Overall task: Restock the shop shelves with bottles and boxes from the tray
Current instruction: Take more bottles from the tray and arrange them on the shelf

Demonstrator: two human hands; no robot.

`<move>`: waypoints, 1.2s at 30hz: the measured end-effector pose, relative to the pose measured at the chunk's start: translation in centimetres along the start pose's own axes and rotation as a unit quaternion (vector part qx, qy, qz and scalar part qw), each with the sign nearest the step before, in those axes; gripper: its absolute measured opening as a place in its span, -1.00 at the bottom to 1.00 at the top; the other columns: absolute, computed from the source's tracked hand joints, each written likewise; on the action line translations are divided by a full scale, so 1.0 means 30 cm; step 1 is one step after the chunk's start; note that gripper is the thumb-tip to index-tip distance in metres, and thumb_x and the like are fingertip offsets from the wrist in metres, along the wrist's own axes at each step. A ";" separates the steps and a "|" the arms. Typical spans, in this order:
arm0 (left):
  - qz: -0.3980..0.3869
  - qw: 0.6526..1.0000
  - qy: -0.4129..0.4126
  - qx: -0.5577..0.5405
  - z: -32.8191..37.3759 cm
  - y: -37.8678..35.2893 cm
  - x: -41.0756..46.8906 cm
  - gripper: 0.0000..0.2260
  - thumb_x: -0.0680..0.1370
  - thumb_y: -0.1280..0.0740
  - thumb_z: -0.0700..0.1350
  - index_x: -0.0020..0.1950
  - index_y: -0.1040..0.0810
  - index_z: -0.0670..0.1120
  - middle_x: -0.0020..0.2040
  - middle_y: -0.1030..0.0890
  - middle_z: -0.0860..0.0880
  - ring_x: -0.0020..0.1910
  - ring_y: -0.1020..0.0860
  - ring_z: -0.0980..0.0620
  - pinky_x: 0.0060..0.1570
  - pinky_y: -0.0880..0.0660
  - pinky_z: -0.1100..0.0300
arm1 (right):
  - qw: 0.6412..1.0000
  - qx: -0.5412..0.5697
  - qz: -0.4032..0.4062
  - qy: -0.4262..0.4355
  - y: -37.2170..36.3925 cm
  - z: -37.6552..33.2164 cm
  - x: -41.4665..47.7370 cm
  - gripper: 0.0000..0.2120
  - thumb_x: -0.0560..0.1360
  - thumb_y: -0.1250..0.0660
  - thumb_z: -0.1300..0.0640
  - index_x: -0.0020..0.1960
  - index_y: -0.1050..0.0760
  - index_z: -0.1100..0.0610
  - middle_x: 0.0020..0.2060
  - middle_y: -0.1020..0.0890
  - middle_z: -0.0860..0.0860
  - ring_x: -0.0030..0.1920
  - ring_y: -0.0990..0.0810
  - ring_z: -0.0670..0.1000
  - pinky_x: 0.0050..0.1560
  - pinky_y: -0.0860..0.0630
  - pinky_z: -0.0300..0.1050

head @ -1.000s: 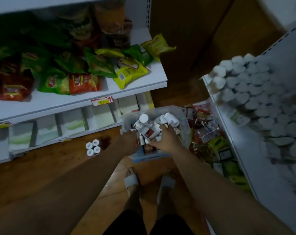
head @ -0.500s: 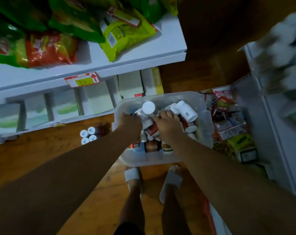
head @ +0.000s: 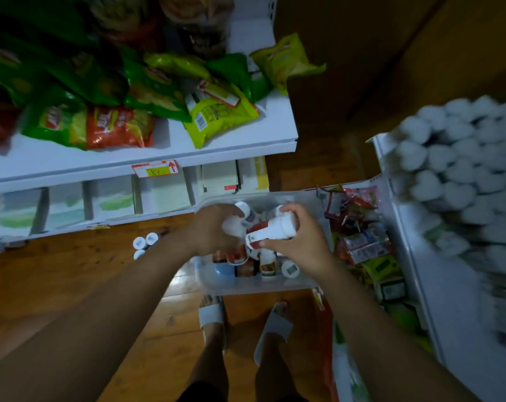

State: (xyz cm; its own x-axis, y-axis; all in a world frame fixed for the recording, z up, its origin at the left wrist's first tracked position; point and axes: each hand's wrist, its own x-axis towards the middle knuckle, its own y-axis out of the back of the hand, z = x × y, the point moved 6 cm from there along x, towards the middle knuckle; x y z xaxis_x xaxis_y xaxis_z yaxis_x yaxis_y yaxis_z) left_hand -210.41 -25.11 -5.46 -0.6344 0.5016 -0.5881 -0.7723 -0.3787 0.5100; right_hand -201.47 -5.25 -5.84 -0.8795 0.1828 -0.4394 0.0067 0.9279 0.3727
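**Item 1:** clear plastic tray (head: 211,275), on the wooden floor (head: 71,271) just ahead of your feet, between the two shelf units. It holds a loose heap of small bottles (head: 267,265), white-capped, some amber-bodied, lying every way.

**Item 2:** white plastic bottle with a red label (head: 277,227), on its side above the heap. Your right hand (head: 301,242) grasps it, fingers wrapped over the body and thumb at the label end.

**Item 3:** white-capped bottle (head: 231,226), blurred. Your left hand (head: 214,230) is clenched round it, close beside item 2. Whether the two bottles touch cannot be told.

**Destination, likely:** right-hand white shelf (head: 437,285), already carrying packed rows of white caps (head: 449,175).

**Also present:**
- left-hand white shelf (head: 187,153) with green and red snack bags (head: 115,126)
- white boxes (head: 164,192) on the tier beneath it
- three capped bottles (head: 142,245) standing on the floor near that tier

**Handling, judged:**
- The bottles look light, rigid and smooth, so they will not crush but may slip or roll.
- Take each round the middle of the body, not by the cap alone.
- Two per hand looks manageable; more risks a drop.
- Stand each one upright, cap up, against its neighbours. A knock in those tight rows could topple several.
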 end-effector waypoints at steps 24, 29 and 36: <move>-0.143 0.820 -0.173 -0.527 1.092 0.364 -0.723 -0.45 0.58 -0.29 0.25 0.44 -0.47 -0.07 0.25 -0.66 -0.25 0.04 -0.70 -0.17 0.01 -0.67 -0.22 | 0.832 0.507 0.149 0.167 0.545 -0.887 -0.818 -0.48 0.58 -0.39 0.17 0.47 -0.42 0.32 0.28 -0.53 0.39 0.25 -0.57 0.32 0.35 -0.46 0.28; -0.246 0.814 -0.159 -0.503 1.248 0.228 -0.796 -0.52 0.57 -0.30 0.20 0.36 -0.60 -0.05 0.23 -0.70 -0.18 0.21 -0.69 -0.22 0.10 -0.64 -0.22 | 0.783 0.530 0.270 0.185 0.652 -0.833 -1.059 -0.53 0.63 -0.37 0.16 0.48 -0.43 0.32 0.37 -0.55 0.34 0.36 -0.55 0.33 0.33 -0.56 0.22; -0.378 0.792 -0.208 -0.432 1.436 -0.029 -0.938 -0.54 0.60 -0.27 0.02 0.49 -0.50 -0.07 0.35 -0.64 -0.21 0.32 -0.60 -0.30 0.29 -0.50 -0.37 | 0.744 0.517 0.381 0.186 0.727 -0.714 -1.375 -0.60 0.60 -0.36 0.21 0.42 -0.52 0.23 0.25 -0.64 0.28 0.19 -0.66 0.24 0.13 -0.61 0.14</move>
State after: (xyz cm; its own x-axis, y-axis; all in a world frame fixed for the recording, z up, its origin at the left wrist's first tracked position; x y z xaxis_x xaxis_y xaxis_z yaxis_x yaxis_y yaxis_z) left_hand -190.45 -5.39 37.68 -0.0519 0.9840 -0.1707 -0.7749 -0.1475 -0.6146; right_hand -175.25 0.48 37.91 -0.5026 0.8593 -0.0951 0.7637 0.3898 -0.5146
